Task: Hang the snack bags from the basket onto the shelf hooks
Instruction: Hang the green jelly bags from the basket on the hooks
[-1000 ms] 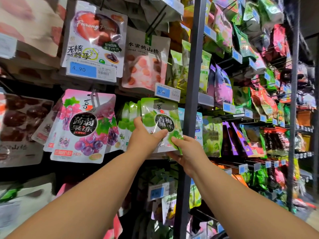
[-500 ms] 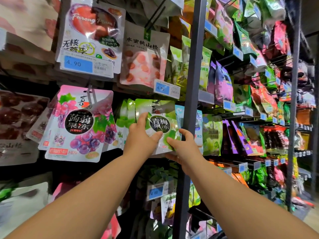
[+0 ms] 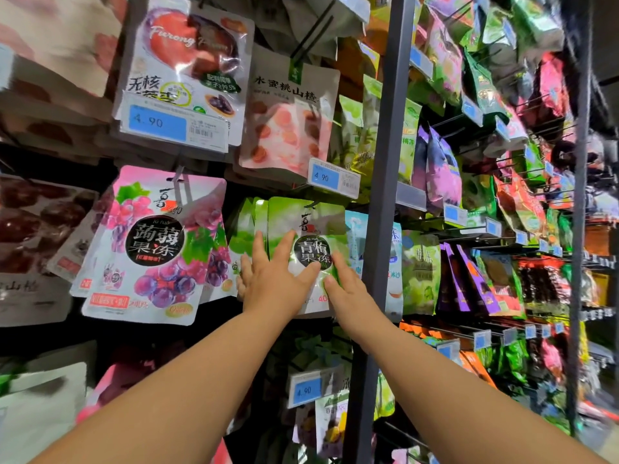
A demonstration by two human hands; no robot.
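Bag: the green bag (image 3: 303, 217) hangs at centre frame, frontmost in a row of like bags, just left of the grey post (image 3: 385, 162) and right of the purple bag (image 3: 150, 242).
Hook: it cannot be made out at the bag's top edge, though the bag looks seated level with its row.
Left hand (image 3: 276, 283): fingers are straight and lie flat on the bag's lower left front — pressing, not gripping.
Right hand (image 3: 350, 293): fingers are straight, with the tips on the bag's lower right. It holds nothing.
Handling: probably a light, soft pouch. The glossy film is likely slippery, and it bends easily around loose contents.
Hold: best pinched at the stiffer top seam beside the hang hole — the hole could tear if tugged. A flat push on the front should seat it.
Basket: not in view.
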